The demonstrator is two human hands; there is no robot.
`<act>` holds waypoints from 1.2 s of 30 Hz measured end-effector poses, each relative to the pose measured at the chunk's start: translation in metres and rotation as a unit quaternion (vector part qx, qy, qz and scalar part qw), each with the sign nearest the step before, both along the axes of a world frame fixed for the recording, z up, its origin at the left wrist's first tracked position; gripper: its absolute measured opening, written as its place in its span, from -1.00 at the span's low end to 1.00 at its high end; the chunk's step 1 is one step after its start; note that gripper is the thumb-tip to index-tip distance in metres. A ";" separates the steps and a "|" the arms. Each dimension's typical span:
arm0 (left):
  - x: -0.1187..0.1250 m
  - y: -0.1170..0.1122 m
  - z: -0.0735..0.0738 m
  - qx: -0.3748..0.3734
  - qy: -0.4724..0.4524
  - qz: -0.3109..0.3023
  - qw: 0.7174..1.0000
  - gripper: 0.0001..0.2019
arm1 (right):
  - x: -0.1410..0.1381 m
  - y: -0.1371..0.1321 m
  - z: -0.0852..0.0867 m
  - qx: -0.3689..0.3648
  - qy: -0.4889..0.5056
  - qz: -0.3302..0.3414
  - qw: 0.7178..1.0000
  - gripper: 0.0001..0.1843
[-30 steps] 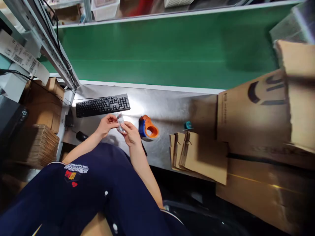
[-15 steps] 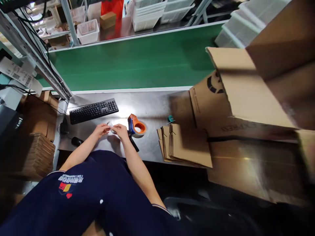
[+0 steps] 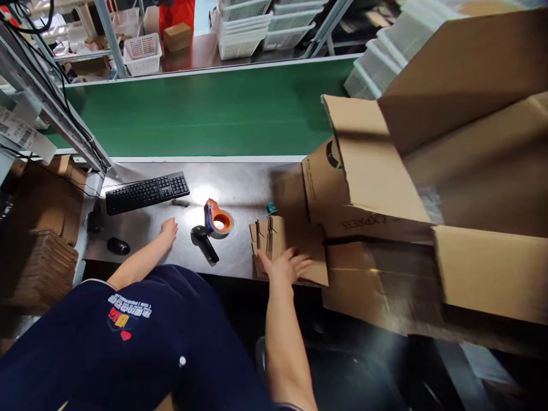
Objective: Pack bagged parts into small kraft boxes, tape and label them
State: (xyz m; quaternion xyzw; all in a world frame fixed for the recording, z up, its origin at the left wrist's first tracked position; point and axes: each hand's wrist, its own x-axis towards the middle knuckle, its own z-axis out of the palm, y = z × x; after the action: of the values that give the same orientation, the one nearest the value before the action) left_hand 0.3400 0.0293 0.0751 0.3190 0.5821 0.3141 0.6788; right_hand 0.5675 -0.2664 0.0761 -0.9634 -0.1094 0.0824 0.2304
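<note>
My right hand [image 3: 285, 265] lies spread, fingers apart, on a stack of flattened cardboard boxes [image 3: 278, 237] at the front edge of the steel table [image 3: 240, 188]. My left hand [image 3: 168, 228] rests low on the table near the keyboard [image 3: 145, 193]; its fingers are partly curled and I see nothing in them. A small packet [image 3: 180, 202] lies on the table just below the keyboard. Between my hands sit an orange and blue tape dispenser [image 3: 218, 217] and a black handheld scanner [image 3: 204, 240].
Large open cardboard boxes [image 3: 406, 171] crowd the right side. A green conveyor belt [image 3: 205, 114] runs behind the table. A black mouse [image 3: 117, 246] lies at the left, with stacked flat cartons [image 3: 43, 262] below. White baskets [image 3: 141, 51] stand beyond the belt.
Both hands held a small packet together before. The packet now lies near the keyboard. My right hand has swung right onto the flattened boxes; my left hand has dropped to the table.
</note>
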 end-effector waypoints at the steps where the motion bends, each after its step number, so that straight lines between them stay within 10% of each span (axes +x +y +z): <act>1: -0.013 -0.008 -0.001 -0.014 0.019 0.011 1.000 -0.75 | 0.001 -0.004 -0.004 -0.027 -0.002 0.017 0.999 0.14; 7: -0.122 -0.044 0.017 -0.057 0.071 0.074 0.993 -0.88 | -0.001 -0.007 0.001 -0.090 0.009 0.104 0.990 -0.09; 12: -0.180 -0.054 0.035 -0.005 0.077 0.065 0.995 -0.81 | 0.016 -0.023 0.051 -0.075 0.012 0.078 0.994 -0.30; 16: -0.166 -0.046 0.061 0.111 0.068 -0.019 0.991 -0.66 | -0.008 -0.019 0.114 0.074 -0.105 0.018 0.992 -0.39; 21: -0.108 -0.018 0.113 0.388 -0.019 -0.223 0.894 -0.14 | -0.098 0.049 0.162 0.275 0.075 0.382 0.879 -0.61; 23: -0.094 -0.011 0.127 0.371 -0.030 -0.224 0.900 -0.38 | -0.128 0.086 0.157 0.317 0.100 0.384 0.862 -0.67; 29: -0.104 -0.024 0.117 0.338 0.030 -0.076 0.938 -0.76 | -0.174 0.165 0.095 0.451 0.168 0.068 0.874 -0.19; 36: -0.111 -0.004 0.090 0.276 0.030 0.005 0.961 -0.75 | -0.202 0.189 0.058 0.442 0.186 0.137 0.867 -0.16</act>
State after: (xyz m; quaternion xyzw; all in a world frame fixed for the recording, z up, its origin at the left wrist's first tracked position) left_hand 0.2285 0.0254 0.1653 0.5008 0.4945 0.4562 0.5447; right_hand 0.3654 -0.0770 0.1344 -0.7027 -0.2199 0.2340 0.6348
